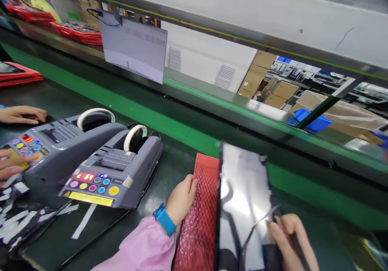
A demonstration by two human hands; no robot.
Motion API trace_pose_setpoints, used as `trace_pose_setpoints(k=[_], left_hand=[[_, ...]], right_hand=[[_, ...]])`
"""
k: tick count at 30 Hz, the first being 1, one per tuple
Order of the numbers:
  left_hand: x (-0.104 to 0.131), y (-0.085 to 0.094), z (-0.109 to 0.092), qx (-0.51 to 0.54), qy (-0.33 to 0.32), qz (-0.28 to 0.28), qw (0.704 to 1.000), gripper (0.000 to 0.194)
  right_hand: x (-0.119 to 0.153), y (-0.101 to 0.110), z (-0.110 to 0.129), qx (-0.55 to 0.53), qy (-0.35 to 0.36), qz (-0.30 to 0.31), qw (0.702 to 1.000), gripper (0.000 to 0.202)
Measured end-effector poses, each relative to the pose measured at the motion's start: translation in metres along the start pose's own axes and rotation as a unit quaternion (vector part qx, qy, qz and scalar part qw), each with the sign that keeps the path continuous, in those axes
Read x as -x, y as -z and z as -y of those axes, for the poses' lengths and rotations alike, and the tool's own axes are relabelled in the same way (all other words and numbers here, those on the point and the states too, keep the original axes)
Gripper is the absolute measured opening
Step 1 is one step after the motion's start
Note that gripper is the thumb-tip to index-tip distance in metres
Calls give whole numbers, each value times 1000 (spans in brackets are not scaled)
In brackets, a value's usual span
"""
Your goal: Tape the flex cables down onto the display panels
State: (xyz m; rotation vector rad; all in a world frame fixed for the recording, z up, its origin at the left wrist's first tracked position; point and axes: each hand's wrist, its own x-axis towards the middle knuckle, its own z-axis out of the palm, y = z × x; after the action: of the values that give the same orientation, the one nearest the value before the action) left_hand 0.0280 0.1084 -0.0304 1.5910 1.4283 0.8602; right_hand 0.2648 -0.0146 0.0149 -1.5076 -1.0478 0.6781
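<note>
My left hand (182, 196), with a blue band at the wrist, is closed on the left edge of a red bubble-wrap sleeve (206, 186). Right beside the sleeve, overlapping its right side, is a flat shiny panel (244, 186) with a dark frame and reflections across its face. At the panel's lower right edge, my right hand (292, 238) is closed around slim dark tweezers (298, 250), slightly blurred. Its fingertips are close to the panel edge; whether they also grip the panel I cannot tell.
Two grey tape dispensers (113, 174) (69, 137) stand left, near cut white strips (18, 222) and a black cable (100, 234). Another person's hands (24, 113) (15, 164) are by the far dispenser. A hanging monitor (133, 46) and a metal shelf beam (212, 12) are above the bench.
</note>
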Motion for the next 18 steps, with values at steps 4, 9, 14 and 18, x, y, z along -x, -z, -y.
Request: trace_pose_setpoints(k=[4, 9, 14, 18], left_hand=[[-1, 5, -1, -14, -15, 21, 1000, 31], [1, 5, 1, -44, -24, 47, 998, 36], [3, 2, 6, -57, -38, 33, 997, 48], [6, 3, 5, -57, -56, 15, 997, 50]], right_hand=[[2, 0, -51, 193, 32, 119, 973, 42], [-6, 21, -64, 341, 7, 137, 930, 31], [-30, 65, -76, 147, -52, -7, 988, 64], [-22, 92, -96, 80, -130, -118, 981, 69]])
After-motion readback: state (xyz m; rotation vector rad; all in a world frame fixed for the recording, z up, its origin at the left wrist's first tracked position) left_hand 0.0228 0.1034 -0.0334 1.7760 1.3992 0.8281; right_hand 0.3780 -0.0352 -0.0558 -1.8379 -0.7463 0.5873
